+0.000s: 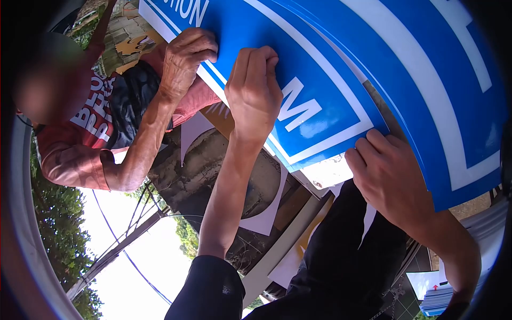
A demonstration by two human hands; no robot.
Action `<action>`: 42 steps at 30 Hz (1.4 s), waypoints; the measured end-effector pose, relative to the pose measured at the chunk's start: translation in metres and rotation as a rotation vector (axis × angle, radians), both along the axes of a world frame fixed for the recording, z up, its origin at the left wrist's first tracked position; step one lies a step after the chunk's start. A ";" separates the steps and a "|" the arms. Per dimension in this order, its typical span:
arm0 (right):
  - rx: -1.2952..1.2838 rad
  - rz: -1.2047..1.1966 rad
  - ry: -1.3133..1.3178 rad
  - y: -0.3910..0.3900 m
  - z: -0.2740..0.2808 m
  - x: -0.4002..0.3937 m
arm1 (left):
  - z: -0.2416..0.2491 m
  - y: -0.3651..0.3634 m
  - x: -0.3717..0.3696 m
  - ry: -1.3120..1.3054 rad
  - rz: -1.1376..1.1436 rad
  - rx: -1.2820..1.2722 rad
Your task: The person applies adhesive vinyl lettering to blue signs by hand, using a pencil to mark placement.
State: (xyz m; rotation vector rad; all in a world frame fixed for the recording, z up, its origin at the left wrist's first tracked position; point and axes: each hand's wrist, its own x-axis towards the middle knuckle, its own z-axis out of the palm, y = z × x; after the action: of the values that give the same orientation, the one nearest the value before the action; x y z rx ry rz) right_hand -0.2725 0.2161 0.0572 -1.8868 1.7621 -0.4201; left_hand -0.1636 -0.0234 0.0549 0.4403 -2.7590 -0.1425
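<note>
A blue sign panel [320, 136] with a white border and white letters, an M among them, lies before me at a slant. My left hand [253, 88] is closed, its fingers pinched together against the blue face just beside the M; what they hold, if anything, is hidden. At the panel's near corner, my right hand [392, 173] is closed on the edge with curled fingers. Another person's hand [186, 56] rests with bent fingers on the same panel's edge, farther left.
A second blue sign panel [426, 106] with white stripes overlaps from the right. The co-worker in a red shirt [64, 144] sits across from me. Torn white sheet pieces [266, 213] hang below. At lower right is a stack of sheets [440, 298].
</note>
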 end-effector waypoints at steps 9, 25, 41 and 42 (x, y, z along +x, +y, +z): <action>-0.006 0.008 -0.007 0.001 -0.001 0.002 | -0.002 0.005 -0.003 -0.147 0.087 -0.026; 0.014 0.053 -0.017 -0.001 -0.001 -0.005 | 0.002 0.004 0.007 0.072 0.113 0.210; 0.012 0.037 -0.048 -0.005 0.006 -0.010 | -0.002 -0.005 -0.003 -0.093 -0.029 0.088; 0.015 0.026 -0.058 -0.004 0.007 -0.007 | -0.001 -0.003 0.001 -0.072 -0.031 0.125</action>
State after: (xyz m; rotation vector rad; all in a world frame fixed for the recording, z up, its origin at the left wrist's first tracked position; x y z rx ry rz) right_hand -0.2799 0.2121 0.0639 -1.8664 1.6971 -0.4461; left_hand -0.1622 -0.0268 0.0537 0.4429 -2.8392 -0.3135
